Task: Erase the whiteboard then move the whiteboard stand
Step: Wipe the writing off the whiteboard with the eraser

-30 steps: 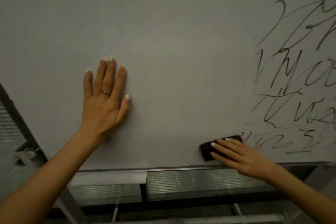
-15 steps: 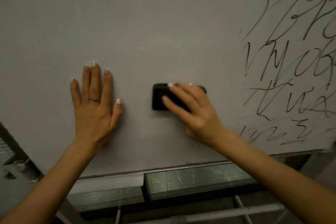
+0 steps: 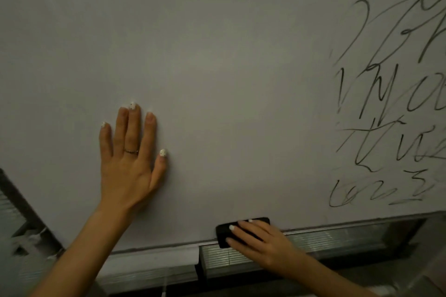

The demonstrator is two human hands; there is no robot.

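The whiteboard [image 3: 229, 67] fills most of the view, wiped blank on its left and middle. Black handwriting [image 3: 391, 113] covers its right part. My left hand [image 3: 130, 164] lies flat on the board, fingers spread and pointing up, holding nothing. My right hand [image 3: 260, 241] presses a black eraser [image 3: 224, 234] against the board's bottom edge, right of the left hand. Fingers cover most of the eraser.
The board's metal bottom frame [image 3: 337, 226] runs along the lower part of the view. Below it lie window blinds [image 3: 313, 246] and a white ledge [image 3: 149, 258]. A dark frame post [image 3: 26, 207] slants at the lower left.
My right hand swept the eraser from the lower right up to the middle beside my left hand, then down to the bottom edge. My left hand stays flat on the board.
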